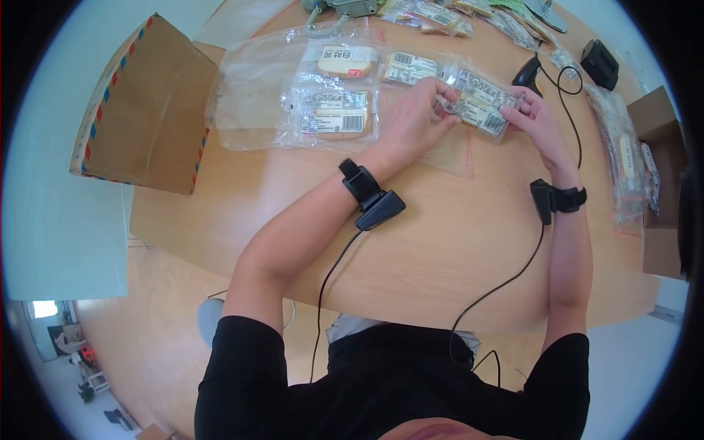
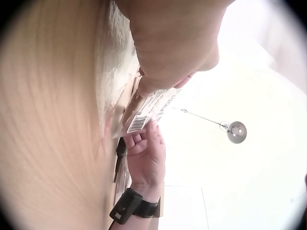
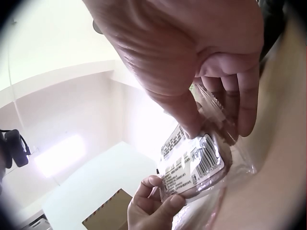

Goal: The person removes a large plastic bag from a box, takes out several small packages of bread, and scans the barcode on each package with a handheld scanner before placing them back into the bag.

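Both hands hold one clear-wrapped pack of sliced bread (image 1: 480, 101) above the table, its printed label and barcode turned up. The left hand (image 1: 412, 123) pinches its left end between thumb and fingers. At the opposite end, the right hand (image 1: 541, 125) grips the wrapper, thumb on top and fingers beneath, as the right wrist view shows at the pack's barcode label (image 3: 194, 165). To the left, a white toast pack (image 1: 345, 62), a second pack (image 1: 335, 115) and a third pack (image 1: 411, 67) lie on a large clear plastic bag (image 1: 253, 88).
An open cardboard box (image 1: 150, 110) stands at the left, another box (image 1: 660, 249) at the right edge. Several wrapped packs (image 1: 433, 16) lie at the back. A black scanner-like device (image 1: 526, 73) with a cable and a filled clear bag (image 1: 620, 147) are on the right.
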The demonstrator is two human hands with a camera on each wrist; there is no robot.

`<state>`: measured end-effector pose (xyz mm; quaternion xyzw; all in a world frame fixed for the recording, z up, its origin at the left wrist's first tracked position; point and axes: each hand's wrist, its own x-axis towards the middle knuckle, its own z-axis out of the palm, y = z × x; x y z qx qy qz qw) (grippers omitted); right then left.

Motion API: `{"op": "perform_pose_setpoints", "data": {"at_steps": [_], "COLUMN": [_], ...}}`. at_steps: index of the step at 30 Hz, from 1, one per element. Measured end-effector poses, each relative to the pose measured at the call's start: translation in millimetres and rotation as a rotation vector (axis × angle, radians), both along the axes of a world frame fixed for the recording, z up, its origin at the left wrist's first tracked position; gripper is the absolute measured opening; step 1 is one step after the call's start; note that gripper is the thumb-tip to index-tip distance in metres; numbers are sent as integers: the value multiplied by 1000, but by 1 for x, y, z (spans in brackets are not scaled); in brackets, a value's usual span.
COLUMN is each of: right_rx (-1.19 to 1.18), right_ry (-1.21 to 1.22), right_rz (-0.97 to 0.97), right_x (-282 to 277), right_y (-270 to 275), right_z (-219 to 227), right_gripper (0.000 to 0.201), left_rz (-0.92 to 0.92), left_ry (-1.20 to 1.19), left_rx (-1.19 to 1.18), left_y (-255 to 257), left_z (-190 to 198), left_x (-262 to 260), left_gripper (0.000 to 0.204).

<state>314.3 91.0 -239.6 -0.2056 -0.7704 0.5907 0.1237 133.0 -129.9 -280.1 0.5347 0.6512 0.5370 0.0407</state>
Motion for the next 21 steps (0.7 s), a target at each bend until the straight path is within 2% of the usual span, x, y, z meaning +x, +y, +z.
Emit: {"op": "perform_pose_setpoints", "data": {"at_steps": [2, 5, 8, 11, 14, 18, 21], "right_rx": [-48, -126, -196, -222, -284, -338, -343], "right_ry": [15, 74, 124, 100, 85, 71, 51], "right_rz": [-25, -110, -171, -171, -116, -56, -42], "right_x": [2, 7, 13, 21, 25, 25, 21], "right_y": [2, 12, 23, 39, 46, 51, 32], "right_z": [-4, -2, 0, -1, 1, -6, 2], "right_gripper": [50, 43, 40, 36, 33, 28, 25], "left_rz": [33, 88, 222, 180, 152, 209, 243], "left_ry": [-16, -50, 363, 398, 347, 183, 60], "left_rx": [17, -90, -101, -242, -224, -179, -127], "left_y": [-1, -5, -4, -8, -5, -3, -3], "left_z": [3, 8, 1, -6, -8, -5, 5], "left_x": [3, 3, 1, 0, -3, -1, 2], "left_gripper": [41, 45, 44, 35, 26, 22, 23]}}
